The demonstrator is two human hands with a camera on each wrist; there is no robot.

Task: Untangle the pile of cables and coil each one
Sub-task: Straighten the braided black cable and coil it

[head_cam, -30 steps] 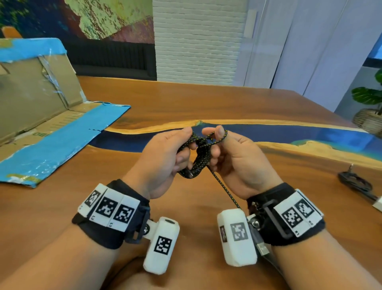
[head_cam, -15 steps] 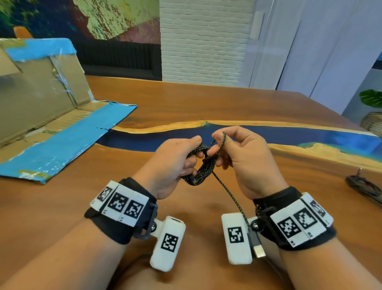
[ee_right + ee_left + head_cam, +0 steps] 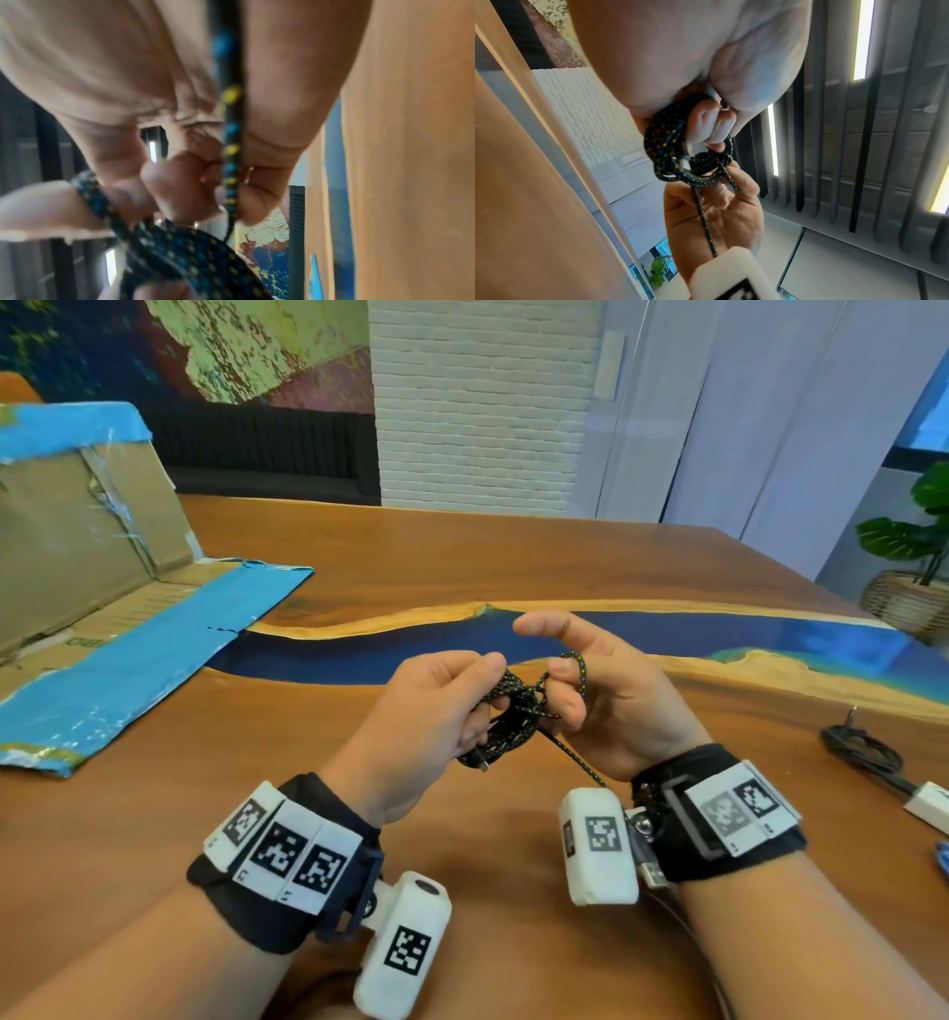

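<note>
A black braided cable [image 3: 513, 716] flecked with yellow and blue hangs as a small coil between both hands above the wooden table [image 3: 462, 557]. My left hand [image 3: 436, 706] grips the coil [image 3: 680, 158] with curled fingers. My right hand [image 3: 580, 680] has a strand looped over a bent finger, its index finger stretched out above. A loose tail [image 3: 575, 762] runs down toward the right wrist and shows close up in the right wrist view [image 3: 231, 142]. The cable's USB plug [image 3: 655, 873] dangles by the right wrist camera.
A flattened cardboard box with blue tape [image 3: 102, 608] lies at the left. Another black cable [image 3: 868, 757] with a white adapter [image 3: 929, 806] rests at the table's right edge. A blue resin band [image 3: 359, 649] crosses the table. A potted plant [image 3: 914, 567] stands beyond the right side.
My right hand has drawn back to the right and opened its index finger, with a strand now hooked over a bent finger. The left hand keeps its grip on the coil.
</note>
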